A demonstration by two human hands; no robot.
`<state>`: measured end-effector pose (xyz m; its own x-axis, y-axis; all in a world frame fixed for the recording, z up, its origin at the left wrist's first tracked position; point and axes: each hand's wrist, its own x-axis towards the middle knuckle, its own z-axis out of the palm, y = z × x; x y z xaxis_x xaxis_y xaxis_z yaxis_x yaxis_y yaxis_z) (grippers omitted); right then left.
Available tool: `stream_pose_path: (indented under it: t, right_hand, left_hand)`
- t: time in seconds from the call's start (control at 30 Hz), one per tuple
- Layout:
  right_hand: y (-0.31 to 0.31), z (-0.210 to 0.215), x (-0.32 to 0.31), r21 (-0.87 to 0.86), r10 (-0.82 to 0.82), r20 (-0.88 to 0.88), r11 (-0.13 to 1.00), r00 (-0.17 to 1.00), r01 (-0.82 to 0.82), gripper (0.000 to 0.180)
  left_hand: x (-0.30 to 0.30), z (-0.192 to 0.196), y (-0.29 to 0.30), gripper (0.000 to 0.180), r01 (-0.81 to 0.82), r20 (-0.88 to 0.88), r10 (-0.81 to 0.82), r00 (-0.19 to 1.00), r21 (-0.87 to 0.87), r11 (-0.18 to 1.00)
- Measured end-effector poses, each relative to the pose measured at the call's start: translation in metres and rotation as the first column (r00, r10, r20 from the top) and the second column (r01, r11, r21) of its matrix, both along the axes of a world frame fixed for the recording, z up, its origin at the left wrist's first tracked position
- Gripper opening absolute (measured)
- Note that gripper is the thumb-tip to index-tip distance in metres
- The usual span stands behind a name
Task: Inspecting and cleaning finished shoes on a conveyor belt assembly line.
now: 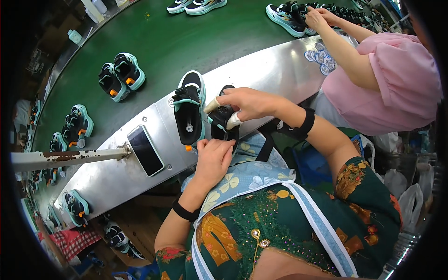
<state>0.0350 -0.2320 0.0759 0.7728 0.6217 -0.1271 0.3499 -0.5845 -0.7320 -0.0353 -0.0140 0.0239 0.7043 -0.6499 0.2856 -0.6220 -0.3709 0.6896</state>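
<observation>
Holding a black sandal (224,125) over the steel desk (261,74) edge, the right hand (249,102) has its fingers closed on the upper part, fingertips taped, while the left hand (213,158) pinches the lower end. Its mate (188,114) lies just beside it on the desk, near a phone (145,150). Best keep the right grip steady and let the left fingers work, clear of the mate.
</observation>
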Motion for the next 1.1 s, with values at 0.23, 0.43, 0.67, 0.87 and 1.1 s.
stream_pose_path:
  t: [0.23,0.43,0.67,0.87,1.1]
  right_hand:
    - [0.004,0.012,-0.025,-0.325,0.137,0.152,0.942,0.979,-0.082,0.053]
    - [0.001,0.008,-0.024,-0.166,0.041,0.189,0.986,0.981,-0.009,0.048]
    - [0.012,0.001,-0.038,-0.114,-0.119,0.318,0.98,0.941,0.163,0.034]
    - [-0.021,0.02,0.018,-0.072,0.136,-0.112,0.987,0.984,-0.145,0.042]
    - [0.053,-0.007,0.097,0.06,0.089,0.041,0.994,0.995,-0.091,0.059]
  left_hand:
    - [0.001,-0.005,-0.01,0.013,-0.316,-0.169,0.299,0.939,-0.086,0.945]
    - [0.032,0.026,0.0,0.028,-0.271,-0.877,0.087,0.473,-0.051,0.961]
    - [0.018,0.02,-0.005,0.024,-0.307,-0.843,0.149,0.517,-0.02,0.951]
    - [0.03,0.048,0.027,0.02,-0.36,-0.564,0.286,0.775,-0.021,0.933]
    - [0.09,-0.03,0.051,0.027,-0.516,-0.311,0.523,0.794,0.11,0.849]
